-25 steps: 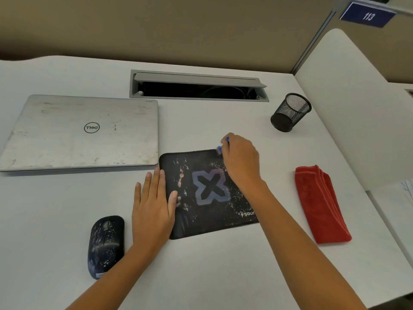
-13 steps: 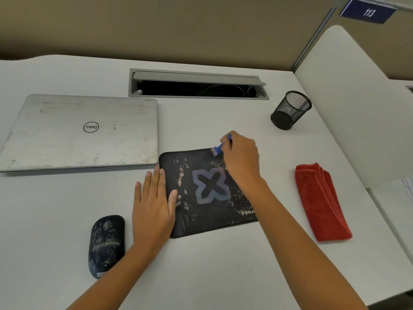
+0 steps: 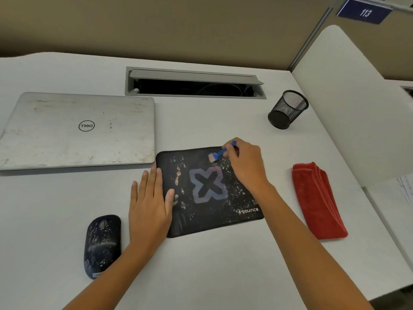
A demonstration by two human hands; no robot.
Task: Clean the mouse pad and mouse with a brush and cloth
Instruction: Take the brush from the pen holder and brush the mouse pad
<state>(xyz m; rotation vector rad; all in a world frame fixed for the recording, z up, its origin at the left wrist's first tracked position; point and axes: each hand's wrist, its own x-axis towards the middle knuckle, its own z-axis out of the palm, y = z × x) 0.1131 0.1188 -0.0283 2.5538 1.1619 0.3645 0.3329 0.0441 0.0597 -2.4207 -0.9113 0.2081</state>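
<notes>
A black mouse pad [image 3: 207, 211] with a grey X and pale specks of dirt lies in the middle of the white desk. My right hand [image 3: 245, 166] pinches a small blue brush [image 3: 218, 155], whose bristles touch the pad near its far edge. My left hand [image 3: 149, 202] lies flat with straight fingers on the pad's left edge and the desk, thumb on the pad. A dark, speckled mouse [image 3: 102, 245] sits left of that hand. A folded red cloth [image 3: 317, 200] lies to the right of the pad.
A closed silver laptop [image 3: 76, 130] lies at the back left, close to the pad's corner. A black mesh pen cup [image 3: 288, 109] stands at the back right. An open cable hatch [image 3: 194, 82] is set in the desk behind. A white partition [image 3: 348, 97] rises on the right.
My right hand has swept the brush leftward along the pad's far edge, so the bristles now show clear of the hand. The left hand stays in place.
</notes>
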